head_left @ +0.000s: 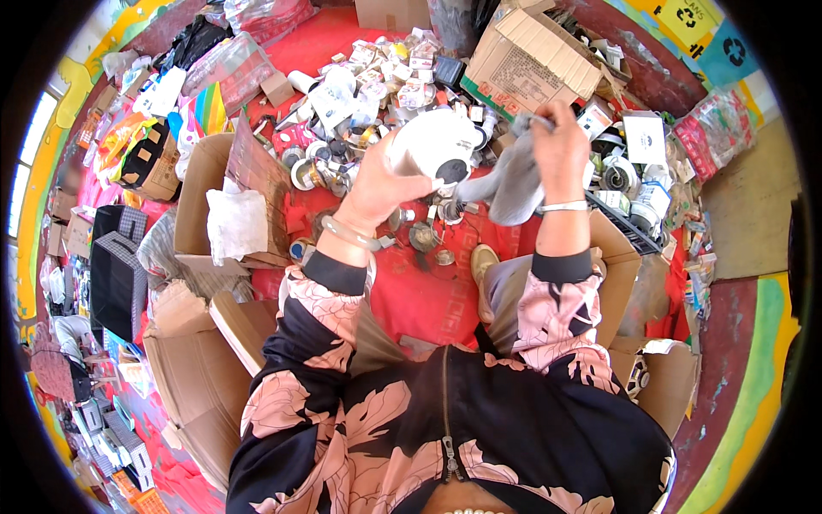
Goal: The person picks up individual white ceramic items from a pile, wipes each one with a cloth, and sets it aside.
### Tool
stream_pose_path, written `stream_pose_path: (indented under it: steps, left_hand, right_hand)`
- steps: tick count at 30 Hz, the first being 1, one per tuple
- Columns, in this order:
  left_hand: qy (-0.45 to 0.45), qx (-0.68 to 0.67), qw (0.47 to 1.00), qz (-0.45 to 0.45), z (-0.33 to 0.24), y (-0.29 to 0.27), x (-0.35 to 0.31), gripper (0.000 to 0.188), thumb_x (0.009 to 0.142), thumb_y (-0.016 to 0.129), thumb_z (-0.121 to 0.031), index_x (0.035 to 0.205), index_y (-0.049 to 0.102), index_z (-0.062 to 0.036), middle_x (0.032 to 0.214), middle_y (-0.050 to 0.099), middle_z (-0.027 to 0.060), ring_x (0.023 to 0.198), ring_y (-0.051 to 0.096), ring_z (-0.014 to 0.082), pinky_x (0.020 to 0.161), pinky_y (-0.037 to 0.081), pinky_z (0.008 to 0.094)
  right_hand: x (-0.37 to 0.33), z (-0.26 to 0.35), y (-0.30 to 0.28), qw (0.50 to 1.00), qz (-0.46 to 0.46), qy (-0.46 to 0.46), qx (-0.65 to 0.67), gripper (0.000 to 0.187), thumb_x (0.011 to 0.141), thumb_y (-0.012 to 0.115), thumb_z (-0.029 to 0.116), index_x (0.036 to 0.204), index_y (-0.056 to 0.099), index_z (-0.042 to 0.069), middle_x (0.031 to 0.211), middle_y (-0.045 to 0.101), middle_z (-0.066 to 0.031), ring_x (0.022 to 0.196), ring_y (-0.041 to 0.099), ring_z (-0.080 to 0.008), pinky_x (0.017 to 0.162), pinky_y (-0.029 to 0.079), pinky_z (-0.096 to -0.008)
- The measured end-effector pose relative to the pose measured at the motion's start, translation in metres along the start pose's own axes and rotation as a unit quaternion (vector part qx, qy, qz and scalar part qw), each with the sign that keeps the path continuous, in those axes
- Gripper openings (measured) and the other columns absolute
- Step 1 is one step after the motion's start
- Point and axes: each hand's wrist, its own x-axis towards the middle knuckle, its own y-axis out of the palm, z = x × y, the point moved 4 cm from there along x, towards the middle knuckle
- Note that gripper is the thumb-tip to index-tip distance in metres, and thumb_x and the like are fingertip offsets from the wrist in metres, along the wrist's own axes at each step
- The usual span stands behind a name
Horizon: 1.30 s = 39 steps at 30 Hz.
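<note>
My left hand [377, 190] grips a white rounded device [431, 144] with a dark round face on its lower right. The device is held up over the pile, and I cannot make out its exact kind. In my right hand [561, 152], the fingers are pinched on a grey cloth [517, 176]. The cloth hangs down from the fingers, its left end close beside the dark face. Whether the cloth touches the device, I cannot tell. Below both hands lie several loose lamp-like parts [423, 236] on the red floor covering [419, 295].
A heap of small boxes [411, 64] and white parts spreads ahead. Open cardboard boxes stand at the left [201, 193], far right [531, 64] and beside my legs [197, 377]. More fittings [618, 176] are piled at the right. My shoe [484, 278] rests on the red covering.
</note>
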Motion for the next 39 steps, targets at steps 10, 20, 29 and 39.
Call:
stream_pose_path:
  steps: [10,20,29,39]
  left_hand:
    - [0.074,0.400,0.913,-0.033,0.006,0.015,0.002,0.044,0.061,0.067,-0.004,0.103,0.056,0.0002,0.088,0.064,0.0112,0.079,0.062,0.0173,0.071,0.048,0.0291]
    - [0.186,0.517,0.835,0.013,0.010,0.009,-0.005,0.047,0.060,0.065,-0.005,0.105,0.055,0.0013,0.094,0.059,0.0202,0.088,0.058,0.0355,0.078,0.048,0.0382]
    - [0.148,0.535,0.829,0.062,0.016,0.012,-0.006,0.049,0.061,0.065,-0.008,0.107,0.053,0.0026,0.094,0.058,0.0206,0.087,0.058,0.0358,0.077,0.047,0.0374]
    - [0.063,0.406,0.912,0.005,0.011,-0.004,-0.004,0.048,0.062,0.065,-0.008,0.107,0.055,0.0018,0.089,0.062,0.0187,0.079,0.061,0.0267,0.072,0.048,0.0324]
  right_hand:
    - [-0.035,0.064,0.024,0.981,0.049,-0.179,0.050,0.012,0.069,0.060,0.005,0.080,0.059,0.001,0.084,0.059,-0.0168,0.084,0.056,-0.0344,0.074,0.046,-0.0414]
    - [-0.019,0.025,0.046,0.911,0.262,-0.145,0.283,0.031,0.070,0.056,0.007,0.101,0.061,0.003,0.083,0.062,-0.0063,0.080,0.059,-0.0176,0.076,0.044,-0.0272]
    - [-0.034,0.023,0.055,0.945,0.253,-0.125,0.168,0.016,0.069,0.053,0.002,0.081,0.064,0.002,0.070,0.061,-0.0109,0.064,0.059,-0.0162,0.061,0.045,-0.0279]
    - [0.009,-0.041,0.006,0.859,-0.064,0.203,0.465,0.019,0.079,0.048,0.003,0.090,0.062,-0.003,0.079,0.065,-0.0107,0.060,0.057,-0.0130,0.055,0.047,-0.0253]
